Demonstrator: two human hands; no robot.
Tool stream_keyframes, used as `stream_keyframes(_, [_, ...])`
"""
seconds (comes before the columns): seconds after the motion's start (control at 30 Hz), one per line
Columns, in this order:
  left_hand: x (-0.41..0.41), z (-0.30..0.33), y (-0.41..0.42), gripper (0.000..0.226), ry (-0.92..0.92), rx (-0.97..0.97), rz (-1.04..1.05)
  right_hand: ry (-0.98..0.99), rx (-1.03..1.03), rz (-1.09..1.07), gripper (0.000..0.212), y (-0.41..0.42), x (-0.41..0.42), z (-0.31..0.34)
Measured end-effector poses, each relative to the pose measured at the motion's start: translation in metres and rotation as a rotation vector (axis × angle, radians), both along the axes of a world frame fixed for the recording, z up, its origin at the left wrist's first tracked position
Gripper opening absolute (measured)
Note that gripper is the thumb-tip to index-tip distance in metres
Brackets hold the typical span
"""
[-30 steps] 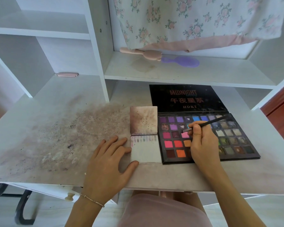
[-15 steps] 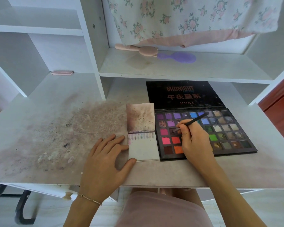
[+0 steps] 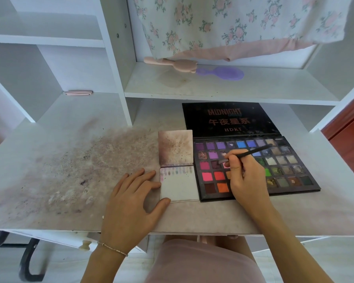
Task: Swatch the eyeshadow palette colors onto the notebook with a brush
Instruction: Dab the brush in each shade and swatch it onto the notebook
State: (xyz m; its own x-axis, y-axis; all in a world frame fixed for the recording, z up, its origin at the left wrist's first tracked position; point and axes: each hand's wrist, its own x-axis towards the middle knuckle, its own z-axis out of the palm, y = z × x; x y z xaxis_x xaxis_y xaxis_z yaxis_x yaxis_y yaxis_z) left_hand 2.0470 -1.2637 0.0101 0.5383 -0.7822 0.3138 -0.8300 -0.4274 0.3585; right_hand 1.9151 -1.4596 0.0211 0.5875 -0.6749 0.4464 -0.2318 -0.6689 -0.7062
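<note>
Right hand (image 3: 247, 180) pinches the thin black brush (image 3: 251, 153), which runs 2 to 8 o'clock, tip down-left over a pink pan of the black eyeshadow palette (image 3: 290, 174). Left hand (image 3: 131, 201) lies flat on the bench (image 3: 70, 170), fingers touching the small white notebook (image 3: 179, 187) at its 9 o'clock edge.

Head view, steeply down, close

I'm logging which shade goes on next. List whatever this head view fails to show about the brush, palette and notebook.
- Pans of the palette under the right hand: hidden by hand and wrist.
- Brush tip: blurred, so contact with the pink pan cannot be told.
- Swatches on the notebook: too faint and small to name.
- Notebook's left edge: partly covered by the left hand's fingers.
</note>
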Motion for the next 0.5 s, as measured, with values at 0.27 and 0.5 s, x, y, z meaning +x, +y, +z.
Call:
stream_keyframes(0.27, [0.001,-0.001,0.001,0.043,-0.001,0.0,0.001,-0.052,0.1,0.244,0.01,0.037,0.017,0.006])
stream_keyframes(0.5, [0.002,-0.002,0.001,0.042,0.006,0.027,0.002,0.015,0.179,0.307,0.015,0.051,0.034,0.003])
